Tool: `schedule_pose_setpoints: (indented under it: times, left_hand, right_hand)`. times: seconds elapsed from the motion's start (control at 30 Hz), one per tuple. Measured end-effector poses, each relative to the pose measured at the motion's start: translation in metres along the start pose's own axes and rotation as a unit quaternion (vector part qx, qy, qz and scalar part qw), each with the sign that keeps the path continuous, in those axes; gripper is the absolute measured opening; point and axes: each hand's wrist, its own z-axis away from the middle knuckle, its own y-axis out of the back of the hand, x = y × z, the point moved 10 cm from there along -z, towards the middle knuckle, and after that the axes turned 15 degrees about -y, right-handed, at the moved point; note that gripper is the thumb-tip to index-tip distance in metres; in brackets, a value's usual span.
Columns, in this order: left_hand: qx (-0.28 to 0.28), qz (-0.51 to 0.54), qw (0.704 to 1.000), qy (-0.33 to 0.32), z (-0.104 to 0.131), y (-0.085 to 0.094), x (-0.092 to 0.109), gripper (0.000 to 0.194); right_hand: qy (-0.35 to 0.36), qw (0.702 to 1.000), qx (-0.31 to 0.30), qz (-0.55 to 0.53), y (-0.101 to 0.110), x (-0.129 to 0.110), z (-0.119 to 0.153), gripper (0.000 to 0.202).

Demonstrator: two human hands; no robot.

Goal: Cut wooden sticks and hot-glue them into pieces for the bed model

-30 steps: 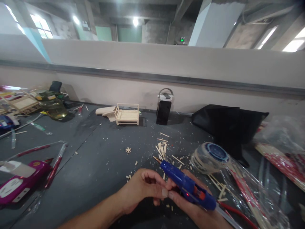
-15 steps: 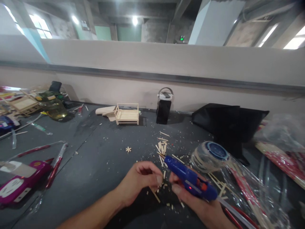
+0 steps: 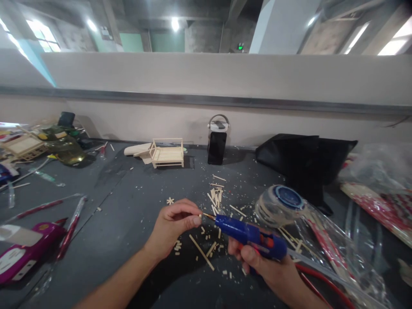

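My right hand grips a blue hot glue gun, its nozzle pointing left. Between the thumb and forefinger of my left hand is a small pale wood stick piece, mostly covered by the fingertips. The nozzle tip meets or nearly meets this piece; I cannot tell which. Beneath both hands lie short cut bits and a longer thin stick. A star-shaped piece of small sticks rests just beyond my left hand. Farther off is a pile of short sticks.
A miniature wooden bed frame and a phone stand at the back. On the right are a clear jar with a blue lid, a black bag and plastic-wrapped sticks. A purple power strip lies left.
My left hand has risen and moved left with a small piece in its pinch. The glue gun has turned level, and its nozzle has come to my left fingertips.
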Motion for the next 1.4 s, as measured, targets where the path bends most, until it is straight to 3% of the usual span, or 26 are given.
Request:
schedule_pose_setpoints:
  times: [0.17,0.5,0.7,1.4]
  left_hand:
    - [-0.011,-0.013,1.0,-0.013,-0.003,0.003,0.002,0.009]
    - [-0.031,-0.026,0.999,-0.027,-0.004,0.001,0.004,0.01]
    - [-0.037,-0.023,0.999,-0.032,-0.005,0.0,0.006,0.01]
    - [-0.028,-0.008,0.999,-0.022,-0.004,-0.002,0.007,0.009]
  right_hand:
    - [-0.009,0.999,-0.049,0.016,-0.003,0.011,-0.005,0.032]
    - [-0.008,0.999,-0.048,0.016,-0.001,0.015,-0.005,0.032]
    - [-0.031,0.999,-0.007,-0.002,0.005,0.018,-0.005,0.035]
    - [-0.057,0.998,0.024,-0.013,0.005,0.018,-0.002,0.04]
